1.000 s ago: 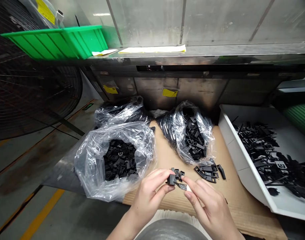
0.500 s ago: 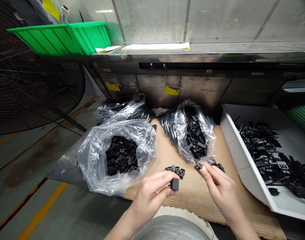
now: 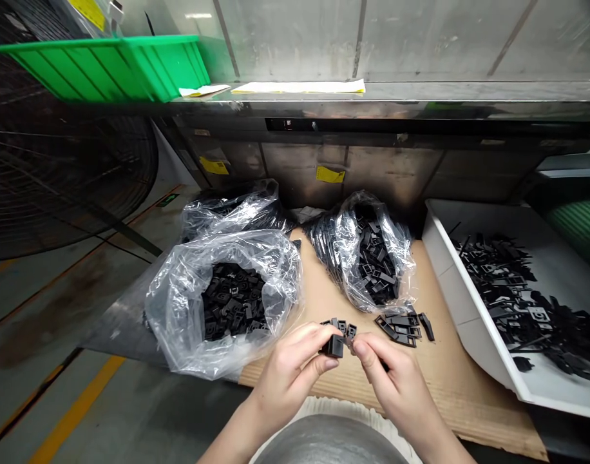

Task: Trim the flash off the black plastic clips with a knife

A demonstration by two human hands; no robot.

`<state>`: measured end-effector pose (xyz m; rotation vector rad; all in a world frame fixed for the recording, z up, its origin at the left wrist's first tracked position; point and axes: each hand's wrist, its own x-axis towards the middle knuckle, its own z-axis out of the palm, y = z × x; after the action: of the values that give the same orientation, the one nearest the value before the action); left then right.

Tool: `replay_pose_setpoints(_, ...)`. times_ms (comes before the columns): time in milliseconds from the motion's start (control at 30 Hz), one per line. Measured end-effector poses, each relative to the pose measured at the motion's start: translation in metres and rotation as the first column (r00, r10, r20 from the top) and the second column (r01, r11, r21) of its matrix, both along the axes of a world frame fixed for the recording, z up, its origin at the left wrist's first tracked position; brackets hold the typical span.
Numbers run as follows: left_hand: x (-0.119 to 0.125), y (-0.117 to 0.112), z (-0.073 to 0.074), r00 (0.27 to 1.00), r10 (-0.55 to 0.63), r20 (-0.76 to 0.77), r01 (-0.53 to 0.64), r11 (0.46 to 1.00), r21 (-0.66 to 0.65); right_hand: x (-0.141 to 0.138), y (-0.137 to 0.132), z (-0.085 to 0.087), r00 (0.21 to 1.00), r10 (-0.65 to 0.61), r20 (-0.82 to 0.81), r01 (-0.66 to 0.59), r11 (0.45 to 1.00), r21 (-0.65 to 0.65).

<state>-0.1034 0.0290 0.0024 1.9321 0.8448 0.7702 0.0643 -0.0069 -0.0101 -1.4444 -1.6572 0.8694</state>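
Note:
My left hand [image 3: 290, 367] pinches a small black plastic block [image 3: 334, 346] between thumb and fingers. My right hand [image 3: 394, 380] meets it from the right, its fingertips closed on a small black plastic piece, mostly hidden, against that block. Just behind the fingers lies a short row of black plastic parts [image 3: 341, 328] on brown cardboard [image 3: 449, 367]. Further right is a small heap of black plastic strips with slots [image 3: 399, 328].
Clear plastic bags of black parts stand on and beside the cardboard [image 3: 222, 303] [image 3: 367, 258]. A white tray [image 3: 469, 309] of black parts lies right. Above are a steel shelf [image 3: 295, 96] with a green crate [image 3: 106, 67]; a caged fan [image 3: 58, 180] stands left.
My right hand has come back leftward from the strip heap to meet my left hand. My left hand has risen slightly, still holding the black block.

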Motion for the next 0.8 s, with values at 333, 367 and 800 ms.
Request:
replay_pose_setpoints(333,0.003,0.006,-0.012,0.975,0.223,-0.001,-0.223,0.972,-0.069,-0.008,-0.008,-0.004,0.987,0.155,0.032,-0.154,0.987,-0.043)
replay_pose_setpoints(367,0.002,0.01,-0.014,0.963,0.271,-0.002,-0.27,0.96,-0.075,-0.008,-0.009,-0.004,0.979,0.204,0.013,-0.203,0.978,-0.051)
replay_pose_setpoints(800,0.006,0.013,-0.004,0.994,0.109,0.028,-0.103,0.982,-0.16,-0.002,0.029,0.003,0.936,-0.01,-0.352,-0.054,0.984,-0.171)
